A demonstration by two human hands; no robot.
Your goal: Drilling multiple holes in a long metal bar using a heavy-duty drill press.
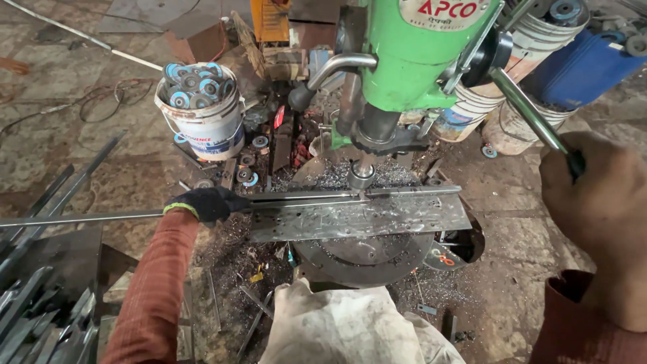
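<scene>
At centre, beneath the green drill-press head (411, 61), a long thin grey steel bar (202, 210) lies across a flat perforated steel plate (357, 219) on the round machine table (364, 253); the silver drill chuck (360, 174) stands just above the bar. Left hand (209, 202), in a dark glove with a yellow cuff, at 9 o'clock from the chuck: its grip is closed around the bar, which runs on toward the left edge. Right hand (600, 202), bare, at 3 o'clock: its grip is wrapped fully around the black end of the steel feed lever (526, 108).

Packages and labels: a white oval label with red lettering sits on the green head at 12 o'clock. A white plastic bucket (205, 118) with a blue printed band, filled with blue-centred discs, stands at 10 o'clock. Two more white buckets (512, 128) and a blue plastic canister (579, 67) stand at 2 o'clock. Metal swarf (229, 253) covers the floor around the table.
</scene>
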